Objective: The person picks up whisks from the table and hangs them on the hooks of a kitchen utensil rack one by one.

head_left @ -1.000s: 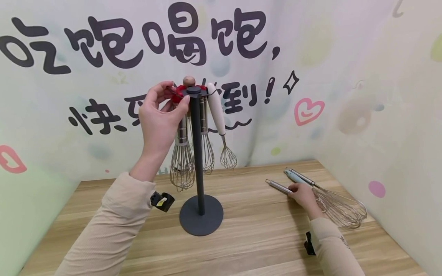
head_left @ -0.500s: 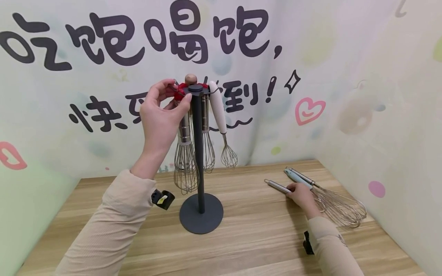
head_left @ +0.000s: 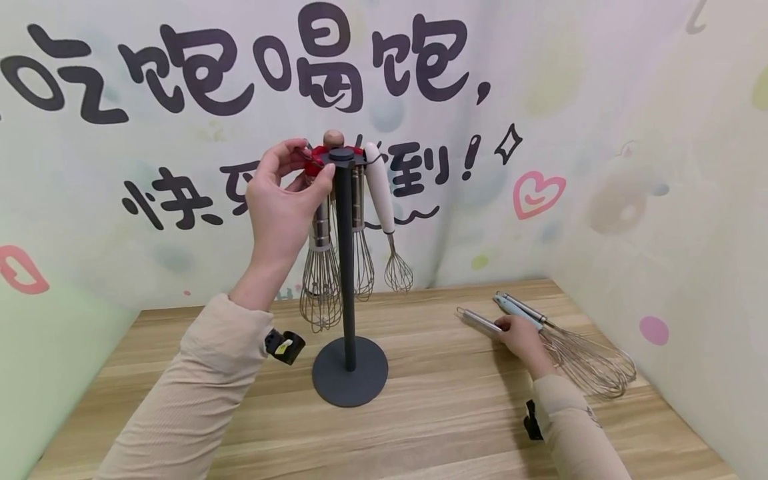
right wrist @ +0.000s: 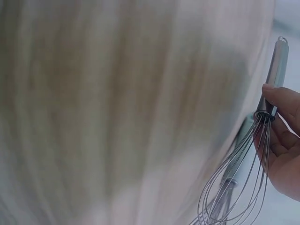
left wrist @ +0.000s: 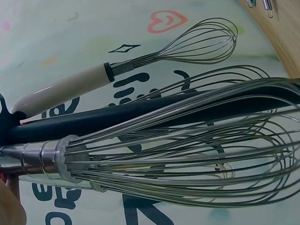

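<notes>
A dark grey hanging stand (head_left: 346, 267) stands upright on the table with several whisks on its hooks. My left hand (head_left: 282, 200) holds the stand's top at its left side, thumb in front and fingers curled by a red part (head_left: 314, 160). Close below that hand hangs a steel-banded balloon whisk (head_left: 321, 287), large in the left wrist view. A white-handled small whisk (head_left: 378, 190) hangs on the right. At the table's right, my right hand (head_left: 523, 337) grips a steel whisk by its handle (head_left: 480, 323); its wires (right wrist: 243, 173) show in the right wrist view.
Beside the right hand lie a light-blue-handled whisk (head_left: 510, 307) and another steel-handled whisk (head_left: 525, 307) on the wooden table (head_left: 432, 413). A printed wall covering (head_left: 480, 220) rises behind the table and at both sides. A round wooden knob (head_left: 333, 138) shows behind the stand's top.
The steel whisk's handle end has shifted slightly left and up with my right hand. My left hand stays at the stand's top, and the hanging balloon whisk has swayed slightly.
</notes>
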`<state>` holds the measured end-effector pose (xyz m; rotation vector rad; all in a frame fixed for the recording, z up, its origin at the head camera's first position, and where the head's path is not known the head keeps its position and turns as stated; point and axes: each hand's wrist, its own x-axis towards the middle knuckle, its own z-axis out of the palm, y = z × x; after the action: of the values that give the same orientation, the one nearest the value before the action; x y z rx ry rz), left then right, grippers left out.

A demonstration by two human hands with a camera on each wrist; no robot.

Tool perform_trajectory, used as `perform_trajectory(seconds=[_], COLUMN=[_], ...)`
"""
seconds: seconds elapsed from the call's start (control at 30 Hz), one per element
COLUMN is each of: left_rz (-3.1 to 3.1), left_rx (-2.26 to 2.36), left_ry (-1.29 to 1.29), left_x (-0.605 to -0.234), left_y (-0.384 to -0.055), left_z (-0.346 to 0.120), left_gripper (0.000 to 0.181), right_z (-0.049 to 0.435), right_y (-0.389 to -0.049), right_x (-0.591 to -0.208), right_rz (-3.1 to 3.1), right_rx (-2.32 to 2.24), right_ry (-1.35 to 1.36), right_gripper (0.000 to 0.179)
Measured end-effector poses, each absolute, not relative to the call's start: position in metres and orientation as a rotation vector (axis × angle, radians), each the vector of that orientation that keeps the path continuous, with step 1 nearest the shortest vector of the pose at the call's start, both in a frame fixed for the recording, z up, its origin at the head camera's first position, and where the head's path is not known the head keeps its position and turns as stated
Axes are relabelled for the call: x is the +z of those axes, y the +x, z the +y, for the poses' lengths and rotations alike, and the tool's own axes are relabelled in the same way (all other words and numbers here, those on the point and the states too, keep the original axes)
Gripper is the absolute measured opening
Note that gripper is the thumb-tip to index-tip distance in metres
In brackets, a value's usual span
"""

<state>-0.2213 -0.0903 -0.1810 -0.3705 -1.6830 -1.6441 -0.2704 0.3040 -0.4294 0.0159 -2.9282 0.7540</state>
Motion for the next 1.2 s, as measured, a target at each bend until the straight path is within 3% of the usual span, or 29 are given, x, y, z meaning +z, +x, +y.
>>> perform_trajectory(seconds=[1.2], left_rz=[-1.693], left_rx=[-1.647], left_ry=[-0.372], left_x=[-0.182], left_y=[-0.219], left_z=[-0.091], left_gripper=[0.044], right_z=[0.259], right_y=[-0.272], right_x=[-0.330], right_rz=[-2.657], right_rx=[1.143], right_ry=[0.030], right_gripper=[0.038])
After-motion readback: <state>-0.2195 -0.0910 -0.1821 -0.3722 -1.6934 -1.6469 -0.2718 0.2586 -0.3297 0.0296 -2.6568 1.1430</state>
